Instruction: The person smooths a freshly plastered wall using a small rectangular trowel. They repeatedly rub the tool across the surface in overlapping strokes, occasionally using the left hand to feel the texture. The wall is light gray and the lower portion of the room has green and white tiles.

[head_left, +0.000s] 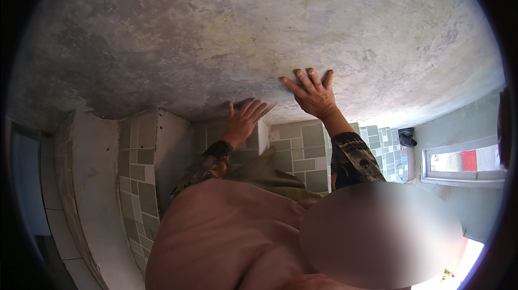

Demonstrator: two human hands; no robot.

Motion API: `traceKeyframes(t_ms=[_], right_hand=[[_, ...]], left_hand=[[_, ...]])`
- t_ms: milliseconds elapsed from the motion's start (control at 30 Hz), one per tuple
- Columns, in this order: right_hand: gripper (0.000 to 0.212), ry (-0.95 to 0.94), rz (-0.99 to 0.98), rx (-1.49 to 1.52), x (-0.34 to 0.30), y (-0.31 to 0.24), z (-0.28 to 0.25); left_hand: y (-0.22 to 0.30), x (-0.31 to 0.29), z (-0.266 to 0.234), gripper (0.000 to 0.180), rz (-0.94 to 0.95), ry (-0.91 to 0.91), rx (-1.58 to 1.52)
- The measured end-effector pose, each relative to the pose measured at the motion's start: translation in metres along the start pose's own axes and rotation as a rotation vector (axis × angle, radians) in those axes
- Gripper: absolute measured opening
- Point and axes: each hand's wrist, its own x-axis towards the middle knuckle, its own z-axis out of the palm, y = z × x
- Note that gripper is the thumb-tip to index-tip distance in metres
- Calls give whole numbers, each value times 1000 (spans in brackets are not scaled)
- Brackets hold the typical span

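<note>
A mottled grey plaster wall [226, 36] fills the upper part of the view. Against its lower part lies my left hand [244, 121], palm toward the surface and fingers stretched out. A pale angular edge shows just beside its fingertips; whether something lies under the palm is hidden. Higher up and to the right, my right hand [314, 94] rests on the wall with its fingers spread. Its back faces me, and nothing shows in its grip. Both forearms wear dark patterned sleeves [356, 158].
Steps with green and grey tiles [141, 155] run along the wall's foot, with pale risers [97, 166] between them. A white-framed window [464, 163] is at the right. Near it sits a dark object [407, 137] I cannot make out. Pinkish cloth [221, 225] covers the lower middle.
</note>
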Motion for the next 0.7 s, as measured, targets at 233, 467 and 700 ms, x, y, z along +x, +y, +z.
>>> traceKeyframes(t_ms=[233,467,700], right_hand=[[61,0,-1,-11,-2,1,3],[62,-31,10,-30,-1,1,-2],[62,-18,11,-5,0,1,-2]], left_hand=[[3,-7,-12,61,13,-53,-28],[-2,9,2,56,134,7,37],[1,-8,-13,55,72,-69,-67]])
